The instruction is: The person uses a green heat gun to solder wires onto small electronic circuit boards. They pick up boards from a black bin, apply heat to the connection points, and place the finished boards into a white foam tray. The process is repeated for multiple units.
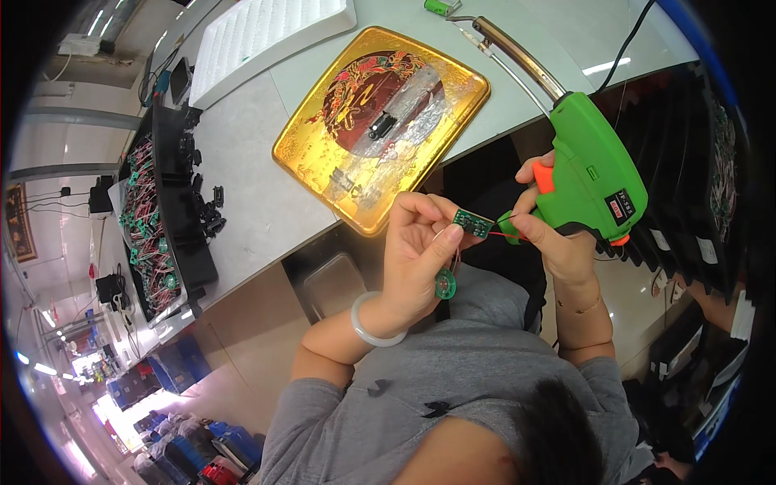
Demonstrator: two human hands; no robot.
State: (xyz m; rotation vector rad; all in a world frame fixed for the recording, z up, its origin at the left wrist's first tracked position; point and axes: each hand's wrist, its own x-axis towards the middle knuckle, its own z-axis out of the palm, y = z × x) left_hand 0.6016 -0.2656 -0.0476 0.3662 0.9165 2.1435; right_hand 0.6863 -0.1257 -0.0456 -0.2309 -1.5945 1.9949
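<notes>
Between the thumb and fingers of my left hand is a small green circuit board. A round green disc hangs on thin wires below it, beside my palm. My right hand is wrapped round the handle of a green soldering gun with an orange trigger. Its metal barrel and tip point up and away, over the table. The right thumb and a finger also pinch thin red and black wires that run to the board. Both hands are in front of my body, near the table's edge.
A gold tray lies ahead, with a small black part on clear film. At left, a black bin holds many wired green boards, with black plastic pieces beside it. White foam tray behind; stacked black trays at right.
</notes>
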